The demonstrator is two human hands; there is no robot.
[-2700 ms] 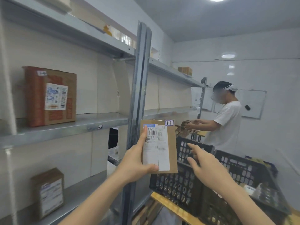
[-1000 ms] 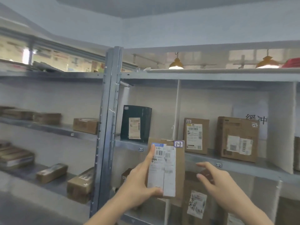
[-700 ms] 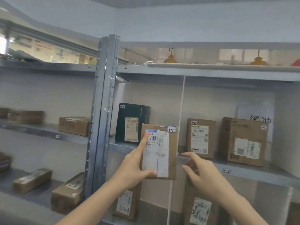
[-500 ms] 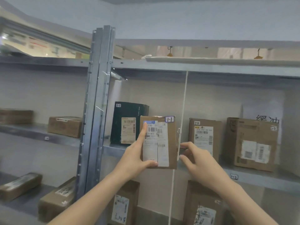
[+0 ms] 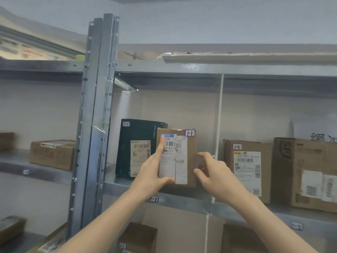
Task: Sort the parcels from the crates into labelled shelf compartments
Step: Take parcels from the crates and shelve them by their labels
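Our left hand (image 5: 151, 172) grips the brown parcel (image 5: 189, 157) upright at compartment 1-1, just beside the dark box (image 5: 138, 136). Our right hand (image 5: 213, 170) is relaxed, holding nothing. We should seat the parcel flat on the shelf (image 5: 182, 199), with its label outward.

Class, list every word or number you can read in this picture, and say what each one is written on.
"1-1": sticker on the held parcel
"530-": its shipping label
"1-1": sticker on the dark box
"1-2": sticker on the brown box
"1-1": shelf-edge tag
Remaining label print and barcodes: too small or blurred to read.
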